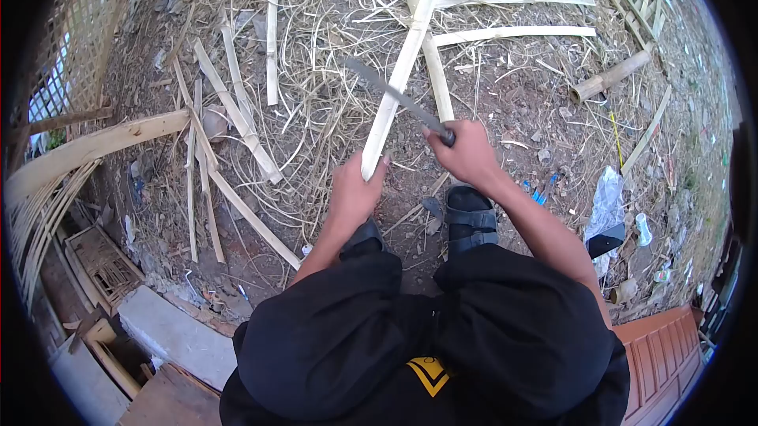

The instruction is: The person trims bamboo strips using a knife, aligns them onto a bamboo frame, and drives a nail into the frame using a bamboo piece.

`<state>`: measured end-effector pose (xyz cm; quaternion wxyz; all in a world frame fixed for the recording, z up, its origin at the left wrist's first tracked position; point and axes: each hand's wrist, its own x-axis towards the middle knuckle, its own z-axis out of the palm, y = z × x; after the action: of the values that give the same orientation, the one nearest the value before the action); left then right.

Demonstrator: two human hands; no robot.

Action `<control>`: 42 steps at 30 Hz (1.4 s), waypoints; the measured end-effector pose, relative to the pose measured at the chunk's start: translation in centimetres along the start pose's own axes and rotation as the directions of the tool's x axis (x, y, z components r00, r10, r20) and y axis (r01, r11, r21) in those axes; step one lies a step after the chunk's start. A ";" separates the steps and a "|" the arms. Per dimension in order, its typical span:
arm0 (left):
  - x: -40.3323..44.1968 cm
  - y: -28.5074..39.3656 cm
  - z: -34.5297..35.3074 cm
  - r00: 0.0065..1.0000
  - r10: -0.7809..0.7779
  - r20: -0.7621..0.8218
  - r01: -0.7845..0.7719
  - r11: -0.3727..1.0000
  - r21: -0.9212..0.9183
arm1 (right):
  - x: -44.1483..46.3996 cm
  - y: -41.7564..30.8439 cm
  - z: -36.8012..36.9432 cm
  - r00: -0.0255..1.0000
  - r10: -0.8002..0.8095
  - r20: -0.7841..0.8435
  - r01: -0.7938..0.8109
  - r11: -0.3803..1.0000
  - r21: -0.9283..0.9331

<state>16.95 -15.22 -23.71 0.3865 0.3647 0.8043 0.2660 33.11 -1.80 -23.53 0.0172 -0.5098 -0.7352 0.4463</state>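
My left hand (355,187) is closed round the near end of a long pale bamboo strip (401,71), which slants up and away to the right. My right hand (464,151) grips the dark handle of a knife (407,103). The knife's grey blade points up and to the left and crosses over the strip, a little above my left hand. Whether the blade touches the strip, I cannot tell. Another bamboo strip (437,78) lies on the ground behind, passing under the held one.
Several bamboo strips (272,31) and thin shavings lie over the soil. A bamboo tube (609,77) and a clear plastic bag (606,197) are on the right. A curved bamboo piece (110,142) and pale slabs (178,330) are on the left. My sandals (471,225) stand below my hands.
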 end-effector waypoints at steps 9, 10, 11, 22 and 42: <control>-0.1 -0.3 0.2 0.996 0.084 0.016 -0.085 0.993 0.080 | 2.4 1.4 1.7 0.987 -0.147 -0.057 0.122 0.940 -0.319; -1.1 -0.8 0.5 0.997 0.078 0.016 -0.079 0.994 0.078 | 4.2 2.6 0.5 0.976 -0.053 -0.211 -0.007 0.962 -0.273; -2.2 -1.6 1.0 0.995 0.087 0.043 -0.090 0.993 0.083 | 6.2 4.1 -1.2 0.933 0.043 -0.356 -0.124 0.970 -0.208; 0.8 0.2 -0.3 0.988 0.116 -0.099 -0.113 0.993 0.043 | 1.1 -0.8 1.6 0.971 -0.239 -0.017 0.223 0.926 -0.304; -0.4 0.7 -0.3 0.989 0.121 -0.081 -0.119 0.992 0.028 | 2.1 -0.6 1.6 0.960 -0.279 0.018 0.261 0.872 -0.414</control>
<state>17.17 -15.13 -22.92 0.3322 0.4057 0.7990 0.2944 30.90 -1.24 -24.95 -0.0132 -0.4035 -0.8762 0.2634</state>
